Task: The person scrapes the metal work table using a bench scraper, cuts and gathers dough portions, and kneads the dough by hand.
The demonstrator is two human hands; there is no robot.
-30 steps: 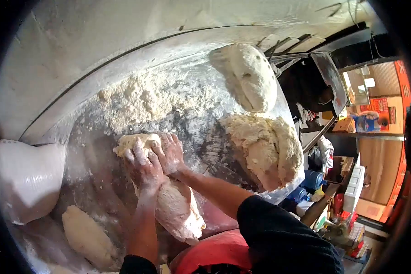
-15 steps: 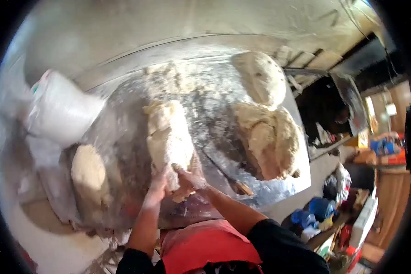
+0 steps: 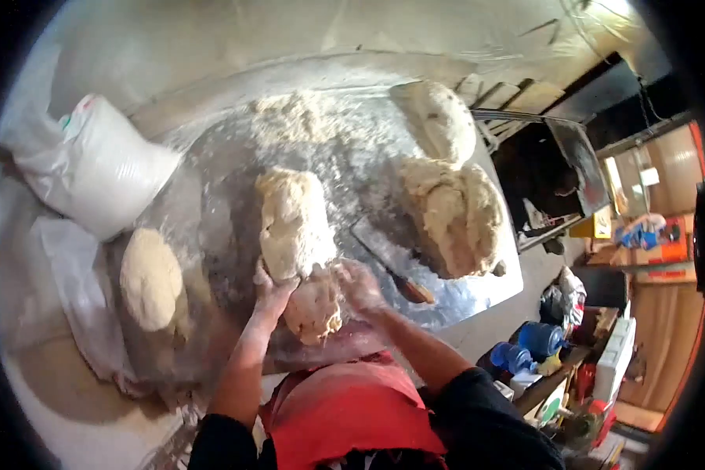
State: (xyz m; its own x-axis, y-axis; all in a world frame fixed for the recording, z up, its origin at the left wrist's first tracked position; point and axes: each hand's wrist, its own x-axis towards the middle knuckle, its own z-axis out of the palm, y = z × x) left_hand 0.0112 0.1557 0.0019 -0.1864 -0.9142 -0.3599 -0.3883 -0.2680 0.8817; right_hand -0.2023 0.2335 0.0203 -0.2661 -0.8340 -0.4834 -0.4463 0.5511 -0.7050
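Note:
A long, thick piece of pale dough point(image 3: 294, 223) lies on the floured metal worktop point(image 3: 223, 235), pointing away from me. Its near end point(image 3: 313, 305) is folded and ragged. My left hand point(image 3: 274, 294) grips the dough's left edge, thumb up along its side. My right hand point(image 3: 359, 288) holds the right edge, its fingertips on the dough; the fingers' undersides are hidden. To the right of my right hand lies a knife-like tool with a dark blade and wooden handle point(image 3: 413, 291).
Two big dough masses, one at the back point(image 3: 442, 125) and one nearer point(image 3: 458, 219), sit on the right. A smaller oval dough piece point(image 3: 151, 280) rests on the left, near a white sack point(image 3: 110, 172). Loose flour point(image 3: 294, 113) covers the back. Blue water jugs point(image 3: 540, 339) stand lower right.
My hands were close together on the dough's near end. They have moved apart to its two sides, exposing the folded near end. The camera view has shifted slightly.

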